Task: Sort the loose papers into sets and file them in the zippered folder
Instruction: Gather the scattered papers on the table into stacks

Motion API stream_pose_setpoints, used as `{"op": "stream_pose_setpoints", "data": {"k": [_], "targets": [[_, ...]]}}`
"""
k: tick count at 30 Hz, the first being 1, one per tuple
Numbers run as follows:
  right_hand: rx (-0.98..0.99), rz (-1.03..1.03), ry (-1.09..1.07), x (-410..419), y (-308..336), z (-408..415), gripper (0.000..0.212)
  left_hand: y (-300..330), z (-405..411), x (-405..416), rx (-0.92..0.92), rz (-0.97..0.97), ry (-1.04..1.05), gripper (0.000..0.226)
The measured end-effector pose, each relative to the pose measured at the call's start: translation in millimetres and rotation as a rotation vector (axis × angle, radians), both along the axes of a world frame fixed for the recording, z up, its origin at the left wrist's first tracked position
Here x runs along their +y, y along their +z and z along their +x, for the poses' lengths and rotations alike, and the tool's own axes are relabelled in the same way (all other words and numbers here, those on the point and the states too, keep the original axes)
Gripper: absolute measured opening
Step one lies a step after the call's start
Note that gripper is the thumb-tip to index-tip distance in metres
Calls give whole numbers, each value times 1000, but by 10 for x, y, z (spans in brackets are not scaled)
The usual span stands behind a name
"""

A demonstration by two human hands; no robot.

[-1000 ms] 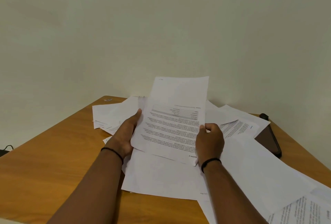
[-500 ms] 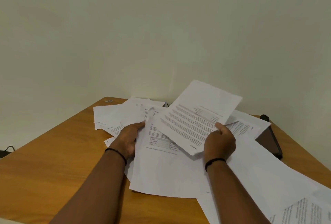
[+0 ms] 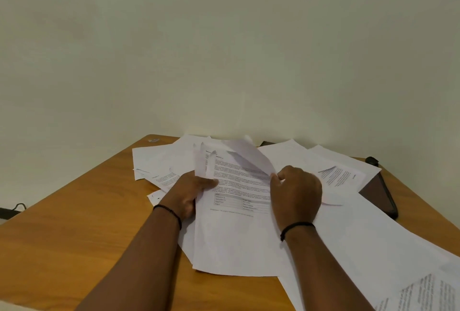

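The papers [image 3: 239,236] lie in a loose heap across the far half of the table [image 3: 74,236], printed sheets overlapping at all angles. My right hand [image 3: 296,196] pinches the edge of a curling sheet [image 3: 246,154] between thumb and fingers, lifting it off the printed page [image 3: 239,186] below. My left hand [image 3: 189,191] rests on the stack's left edge, thumb pressing the page flat; its fingers are hidden, so I cannot tell how they lie. These sheets look light, limp and slippery, so I judge a corner or edge pinch works best. The dark folder [image 3: 380,193] sits at the right, partly under papers.
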State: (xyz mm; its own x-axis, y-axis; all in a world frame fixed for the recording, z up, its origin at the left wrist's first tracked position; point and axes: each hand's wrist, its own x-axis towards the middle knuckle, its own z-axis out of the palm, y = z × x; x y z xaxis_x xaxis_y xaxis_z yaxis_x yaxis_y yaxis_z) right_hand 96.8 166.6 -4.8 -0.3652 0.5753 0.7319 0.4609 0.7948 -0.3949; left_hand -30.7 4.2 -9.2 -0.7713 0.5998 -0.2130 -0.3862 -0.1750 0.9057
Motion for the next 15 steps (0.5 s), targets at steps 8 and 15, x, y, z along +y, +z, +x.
{"op": "stream_pose_setpoints", "data": {"k": [8, 15], "targets": [[-255, -153, 202, -364, 22, -100, 34, 3, 4, 60, 166, -5, 88, 34], [-120, -658, 626, -549, -85, -205, 31, 55, 61, 112, 255, -6, 53, 28]]}}
